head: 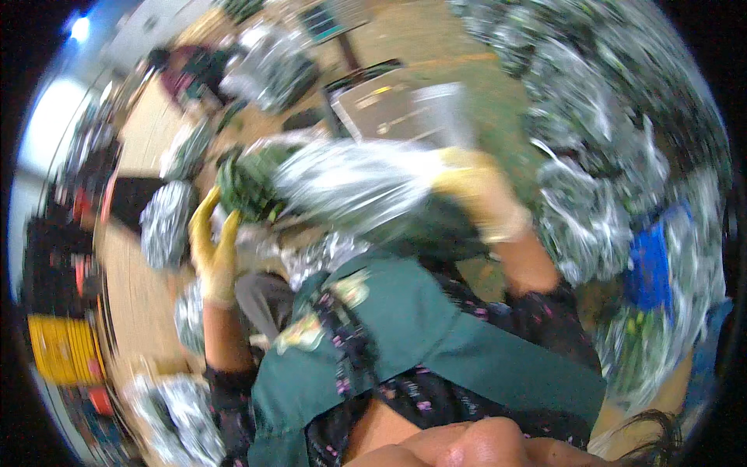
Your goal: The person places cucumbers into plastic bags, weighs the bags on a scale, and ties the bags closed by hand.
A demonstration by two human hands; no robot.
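In a yellow glove, my left hand (216, 242) has its thumb and fingers apart, the fingertips at the end of a bundle of green stems (248, 187). The bundle lies sideways in front of me, partly wrapped in clear plastic (356, 184). At the other end, my right hand (475, 187), also gloved in yellow and blurred by motion, is closed on the plastic wrap. Dark green leaves (443, 225) show beneath the plastic near my right wrist. Whether my left fingers bear on the stems I cannot tell.
Wrapped green bundles (589, 128) are heaped on the right, near a blue crate (650, 265). More plastic-wrapped bundles (168, 225) lie on the left. Ahead stands a brown cardboard box (379, 108). A person (189, 73) is at the upper left. A yellow crate (65, 350) stands at the far left.
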